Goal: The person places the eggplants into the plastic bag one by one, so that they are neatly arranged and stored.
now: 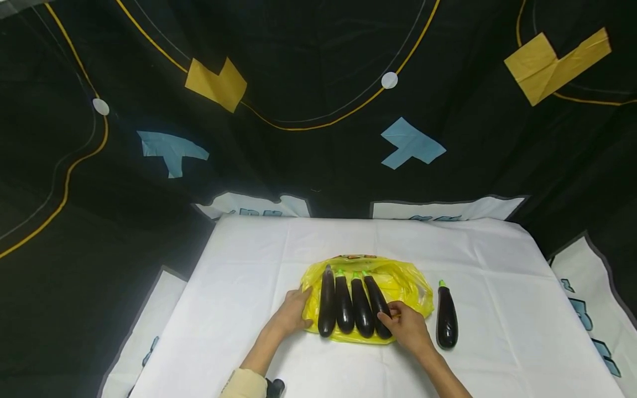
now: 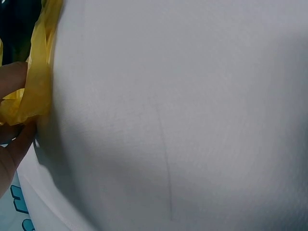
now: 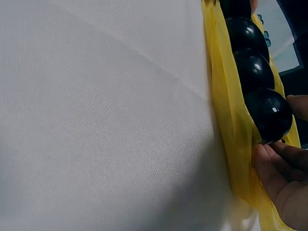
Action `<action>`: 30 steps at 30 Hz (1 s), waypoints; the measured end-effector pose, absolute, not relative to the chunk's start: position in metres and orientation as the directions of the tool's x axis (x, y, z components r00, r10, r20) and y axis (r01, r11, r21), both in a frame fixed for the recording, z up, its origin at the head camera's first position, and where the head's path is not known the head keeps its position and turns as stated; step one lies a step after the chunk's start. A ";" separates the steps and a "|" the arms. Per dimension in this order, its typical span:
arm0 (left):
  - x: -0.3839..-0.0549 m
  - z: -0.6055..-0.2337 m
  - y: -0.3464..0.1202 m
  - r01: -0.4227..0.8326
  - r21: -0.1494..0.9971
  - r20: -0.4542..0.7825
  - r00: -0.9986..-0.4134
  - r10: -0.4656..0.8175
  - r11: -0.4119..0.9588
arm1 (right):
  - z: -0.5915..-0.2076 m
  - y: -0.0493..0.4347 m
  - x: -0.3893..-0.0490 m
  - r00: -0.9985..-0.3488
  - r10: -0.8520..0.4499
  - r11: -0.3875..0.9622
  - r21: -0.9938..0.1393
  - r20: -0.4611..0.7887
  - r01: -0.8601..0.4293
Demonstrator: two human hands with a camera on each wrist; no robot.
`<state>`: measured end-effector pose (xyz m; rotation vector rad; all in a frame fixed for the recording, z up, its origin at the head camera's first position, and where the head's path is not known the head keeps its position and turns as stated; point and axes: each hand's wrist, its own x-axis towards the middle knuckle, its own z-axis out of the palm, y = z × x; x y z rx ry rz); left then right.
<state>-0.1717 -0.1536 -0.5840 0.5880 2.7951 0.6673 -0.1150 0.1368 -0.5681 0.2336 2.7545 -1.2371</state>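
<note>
Several dark, glossy eggplants [image 1: 343, 304] lie side by side on a yellow plastic bag [image 1: 405, 279] in the head view, most with green stem ends pointing away. My left hand [image 1: 291, 314] pinches the bag's left edge; the left wrist view shows the yellow film [image 2: 41, 86] between thumb and fingers. At the row's right end, my right hand [image 1: 408, 329] grips the rightmost eggplant [image 1: 376, 301] near its rounded end. The right wrist view has the thumb against that eggplant [image 3: 268, 115] and the fingers low beside it, over the bag [image 3: 228, 96].
One more eggplant [image 1: 447, 318] lies apart, right of the bag, on the white-covered table [image 1: 497, 265]. A small black object [image 1: 275, 388] shows near the left sleeve at the front. Behind the table hangs a dark cloth [image 1: 308, 166] with yellow and blue shapes.
</note>
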 end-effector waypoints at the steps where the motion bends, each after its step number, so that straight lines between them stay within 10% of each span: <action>1: -0.171 -0.584 -0.154 0.326 0.470 -0.111 -0.900 0.422 0.820 | -0.569 0.137 -0.115 -0.981 0.095 0.656 -0.732 -0.167 0.187; 30: -0.172 -0.586 -0.153 0.316 0.467 -0.111 -0.906 0.409 0.826 | -0.577 0.126 -0.118 -0.989 0.100 0.743 -0.652 -0.112 0.149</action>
